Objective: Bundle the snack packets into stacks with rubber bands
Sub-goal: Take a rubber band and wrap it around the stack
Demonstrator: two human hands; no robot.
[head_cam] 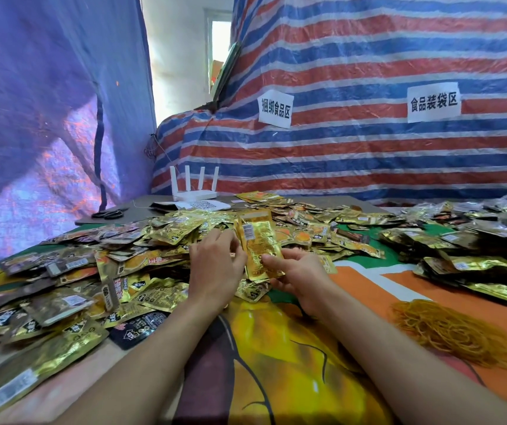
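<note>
A small stack of gold snack packets (pixel 258 243) stands almost upright in the middle of the table. My right hand (pixel 295 276) grips its lower right edge, thumb across the front. My left hand (pixel 216 263) is at the stack's left edge with curled fingers pinching it. A big heap of loose gold and dark packets (pixel 98 271) spreads over the table's left and centre. A pile of tan rubber bands (pixel 448 331) lies on the cloth at the right, apart from both hands.
More packets (pixel 467 253) are heaped at the far right. A white router (pixel 195 187) and black scissors (pixel 108 214) sit on a grey board at the back. Striped tarpaulin (pixel 368 142) walls off the rear, blue sheeting (pixel 31 118) the left. An orange-yellow cloth (pixel 279 357) covers the table.
</note>
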